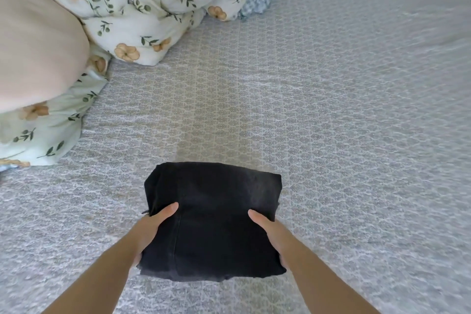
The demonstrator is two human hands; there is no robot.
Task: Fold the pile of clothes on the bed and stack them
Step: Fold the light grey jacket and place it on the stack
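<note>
Holding the folded black garment [212,222] between us — left hand [150,231] and right hand [270,233] each grip a side, thumbs on top, over the bed [331,122] — floral duvet [132,7] far beyond our left grip.

Patterned grey bedspread [331,109] (floral duvet [132,7] bunched far-left)

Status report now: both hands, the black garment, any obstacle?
Left hand, right hand grip folded black garment by its sides. Floral duvet far off. No obstacle.

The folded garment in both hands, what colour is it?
Black, faded to charcoal; the folded garment shows best in the head view.
</note>
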